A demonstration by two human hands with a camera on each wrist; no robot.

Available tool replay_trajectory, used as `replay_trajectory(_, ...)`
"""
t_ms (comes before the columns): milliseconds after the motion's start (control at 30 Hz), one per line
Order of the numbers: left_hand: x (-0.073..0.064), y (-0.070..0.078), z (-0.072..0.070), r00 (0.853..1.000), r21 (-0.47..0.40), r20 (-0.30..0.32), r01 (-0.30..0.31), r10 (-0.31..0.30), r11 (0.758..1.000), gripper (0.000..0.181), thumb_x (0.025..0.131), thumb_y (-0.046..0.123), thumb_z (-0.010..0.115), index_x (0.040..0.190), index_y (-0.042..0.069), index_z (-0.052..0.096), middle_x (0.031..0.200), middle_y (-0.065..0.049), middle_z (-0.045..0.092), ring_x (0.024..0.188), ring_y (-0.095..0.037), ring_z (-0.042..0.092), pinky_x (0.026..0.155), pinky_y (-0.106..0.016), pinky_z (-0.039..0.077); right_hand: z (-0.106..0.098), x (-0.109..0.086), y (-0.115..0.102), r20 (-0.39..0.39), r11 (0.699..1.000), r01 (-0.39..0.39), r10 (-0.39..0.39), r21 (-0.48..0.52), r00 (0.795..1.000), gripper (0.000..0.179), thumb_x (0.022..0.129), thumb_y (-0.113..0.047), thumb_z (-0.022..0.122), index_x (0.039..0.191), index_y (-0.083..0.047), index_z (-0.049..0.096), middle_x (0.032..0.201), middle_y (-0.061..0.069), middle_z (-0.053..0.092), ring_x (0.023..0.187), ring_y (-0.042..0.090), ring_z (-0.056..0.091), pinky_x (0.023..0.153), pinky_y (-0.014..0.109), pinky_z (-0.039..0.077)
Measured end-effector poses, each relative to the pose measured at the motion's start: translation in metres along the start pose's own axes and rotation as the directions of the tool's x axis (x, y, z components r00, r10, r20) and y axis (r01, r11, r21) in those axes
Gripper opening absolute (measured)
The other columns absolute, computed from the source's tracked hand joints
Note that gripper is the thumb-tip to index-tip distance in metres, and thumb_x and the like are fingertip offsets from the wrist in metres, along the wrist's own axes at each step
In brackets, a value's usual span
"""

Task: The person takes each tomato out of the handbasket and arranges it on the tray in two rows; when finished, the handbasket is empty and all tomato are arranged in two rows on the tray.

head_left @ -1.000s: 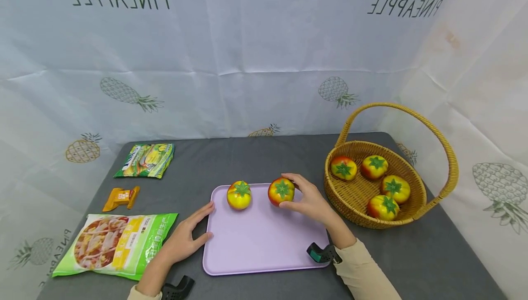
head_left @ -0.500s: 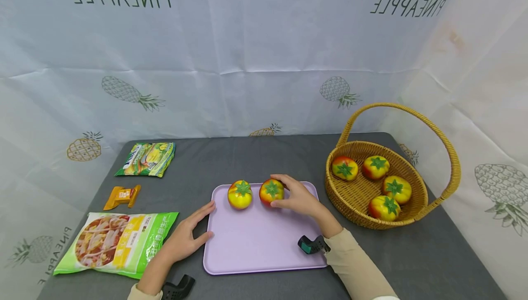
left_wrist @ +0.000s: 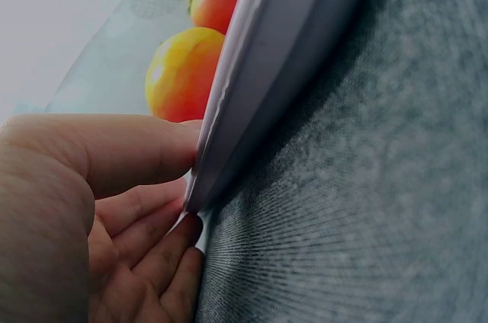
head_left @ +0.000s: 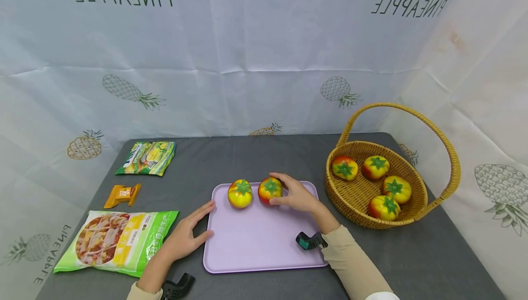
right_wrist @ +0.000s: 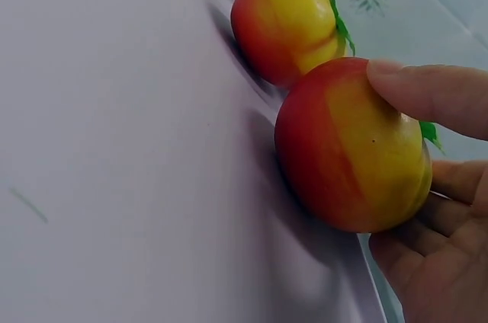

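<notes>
Near the back edge of the lilac tray (head_left: 264, 245), my right hand (head_left: 298, 195) grips a red-and-yellow, tomato-like fruit (head_left: 270, 191) with a green leafy top. Thumb and fingers lie on opposite sides of this fruit in the right wrist view, which shows it low over the tray surface. Just left of it sits a matching second fruit (head_left: 239, 194), at the tray's back left. My left hand (head_left: 183, 236) touches the tray's left edge with thumb and fingertips spread along it. In the left wrist view, the thumb (left_wrist: 145, 151) meets the tray rim (left_wrist: 221, 102).
A wicker basket (head_left: 346, 208) with a tall handle stands at right, holding several matching fruits. Down the left side lie a green snack packet (head_left: 147, 158), a small orange-wrapped item (head_left: 122, 195) and a large green-white food bag (head_left: 117, 242). A pineapple-print curtain hangs behind the grey table.
My right hand has moved left with the fruit, bringing it close to the second one, and has barely moved in the last half second. The left hand stays at the tray edge.
</notes>
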State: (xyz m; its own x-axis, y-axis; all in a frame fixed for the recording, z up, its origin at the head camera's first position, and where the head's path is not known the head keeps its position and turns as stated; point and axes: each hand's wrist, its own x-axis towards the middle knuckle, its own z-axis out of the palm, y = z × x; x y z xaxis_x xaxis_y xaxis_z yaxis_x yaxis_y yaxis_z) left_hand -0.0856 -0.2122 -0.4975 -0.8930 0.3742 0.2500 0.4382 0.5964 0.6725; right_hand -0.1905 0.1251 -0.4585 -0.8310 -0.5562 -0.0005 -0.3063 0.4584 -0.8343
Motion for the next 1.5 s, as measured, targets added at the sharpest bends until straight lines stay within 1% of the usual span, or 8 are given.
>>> replay_trajectory(300,0.001,0.000,0.000,1.000,0.001,-0.009,-0.013,0.013,1.000,0.060,0.086,0.021,0.069,0.139,0.005,0.047,0.146,-0.012,0.044,0.136,0.006,0.028,0.103,0.000,0.014,0.001,0.000,0.002,0.004,1.000,-0.009,0.008,0.017,1.000,0.077,0.081,-0.022,0.074,0.145,-0.003,0.035,0.145,0.016,0.041,0.131,0.032,0.042,0.110,0.050,0.032)
replay_trajectory(633,0.000,0.000,0.000,1.000,0.004,-0.009,-0.008,0.008,1.000,0.060,0.086,0.021,0.069,0.139,0.005,0.047,0.146,-0.011,0.044,0.136,0.005,0.028,0.103,0.000,0.013,0.002,-0.001,0.001,0.008,0.999,-0.036,0.036,0.033,0.999,0.084,0.081,-0.027,0.075,0.148,-0.005,0.029,0.151,0.015,0.034,0.137,0.031,0.035,0.113,0.049,0.026)
replay_trajectory(833,0.000,0.000,0.000,1.000,0.008,0.003,0.015,-0.015,1.000,0.060,0.086,0.022,0.068,0.140,0.007,0.046,0.147,-0.009,0.043,0.138,-0.004,0.033,0.103,-0.001,0.013,-0.003,-0.008,-0.005,-0.042,0.999,-0.013,0.015,0.036,0.999,0.086,0.079,-0.025,0.077,0.147,-0.001,0.029,0.150,0.018,0.034,0.139,0.033,0.031,0.114,0.048,0.025)
replay_trajectory(1000,0.000,0.001,0.000,0.999,0.007,0.014,0.034,-0.034,0.999,0.060,0.087,0.024,0.068,0.141,0.008,0.045,0.148,-0.008,0.042,0.138,-0.008,0.034,0.103,-0.001,0.013,-0.011,-0.019,-0.005,-0.088,1.000,-0.011,0.012,0.009,0.996,0.087,0.078,-0.030,0.077,0.148,-0.007,0.030,0.152,0.011,0.034,0.140,0.030,0.031,0.113,0.047,0.027)
replay_trajectory(1200,-0.001,0.000,0.000,0.999,0.007,0.015,0.034,-0.034,0.999,0.060,0.087,0.024,0.067,0.141,0.009,0.045,0.148,-0.007,0.042,0.138,-0.003,0.032,0.103,-0.001,0.013,-0.028,-0.039,-0.011,-0.159,0.999,0.048,-0.046,0.014,0.986,0.078,0.082,-0.021,0.074,0.147,-0.008,0.032,0.150,0.012,0.037,0.139,0.030,0.034,0.112,0.047,0.027)
replay_trajectory(1367,0.000,-0.001,0.000,1.000,0.000,0.009,0.023,-0.023,1.000,0.060,0.087,0.023,0.068,0.140,0.008,0.046,0.148,-0.008,0.042,0.137,0.002,0.029,0.103,-0.001,0.013,-0.043,-0.057,-0.014,-0.230,0.994,0.108,-0.109,-0.016,0.967,0.072,0.083,-0.015,0.073,0.144,-0.006,0.036,0.147,0.015,0.041,0.136,0.031,0.037,0.110,0.048,0.029)
replay_trajectory(1433,0.000,-0.001,0.000,1.000,-0.002,0.007,0.020,-0.019,1.000,0.060,0.087,0.023,0.068,0.140,0.007,0.046,0.148,-0.008,0.043,0.137,0.004,0.028,0.103,-0.001,0.013,-0.049,-0.065,-0.015,-0.255,0.992,0.119,-0.123,-0.031,0.959,0.070,0.083,-0.014,0.072,0.143,-0.005,0.037,0.145,0.016,0.042,0.135,0.031,0.039,0.109,0.045,0.030)
replay_trajectory(1500,0.000,-0.001,0.000,1.000,0.000,0.005,0.018,-0.018,1.000,0.060,0.087,0.023,0.068,0.140,0.008,0.046,0.148,-0.008,0.043,0.137,0.005,0.028,0.103,0.000,0.013,-0.057,-0.074,-0.015,-0.280,0.992,0.121,-0.129,-0.047,0.951,0.069,0.084,-0.013,0.072,0.143,-0.004,0.037,0.145,0.016,0.043,0.134,0.031,0.040,0.110,0.034,0.032)
